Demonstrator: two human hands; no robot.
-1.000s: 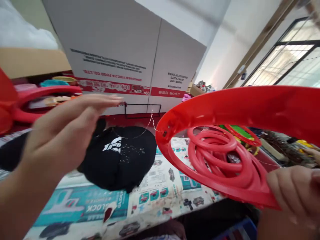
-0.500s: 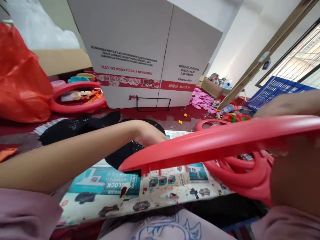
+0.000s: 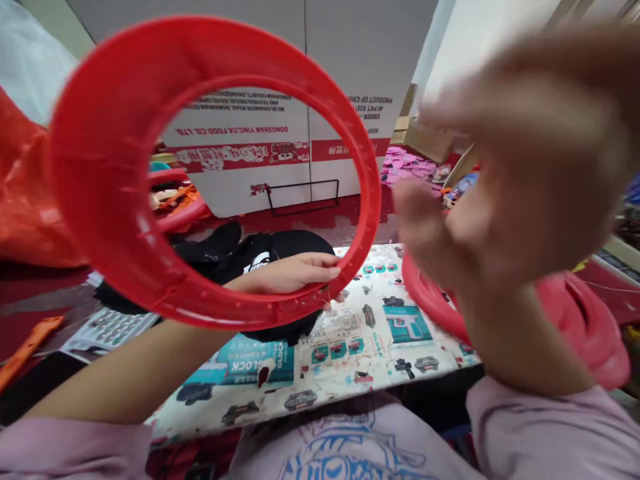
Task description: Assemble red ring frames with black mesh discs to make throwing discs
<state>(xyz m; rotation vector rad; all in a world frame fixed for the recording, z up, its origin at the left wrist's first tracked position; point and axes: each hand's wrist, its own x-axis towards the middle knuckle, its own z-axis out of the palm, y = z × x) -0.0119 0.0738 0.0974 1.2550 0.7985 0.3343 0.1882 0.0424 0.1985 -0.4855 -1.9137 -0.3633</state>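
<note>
My left hand is closed on the lower right rim of a red plastic ring. The ring stands tilted up in the air, its hollow ribbed side facing me. My right hand is raised to the right of the ring, apart from it and blurred by motion. Its thumb and fingers look spread, with nothing visible between them. Black caps lie behind and below my left hand. Under the ring is a printed cardboard sheet with toy gun pictures.
More red rings are piled at the right, partly behind my right forearm. A tall white carton stands at the back. Pink pieces are heaped beside it. An orange-red bag is at the left, above an orange strip.
The ring has swung from nearly edge-on at the right to upright at the left, in my left hand. My right hand has come off it and is now apart.
</note>
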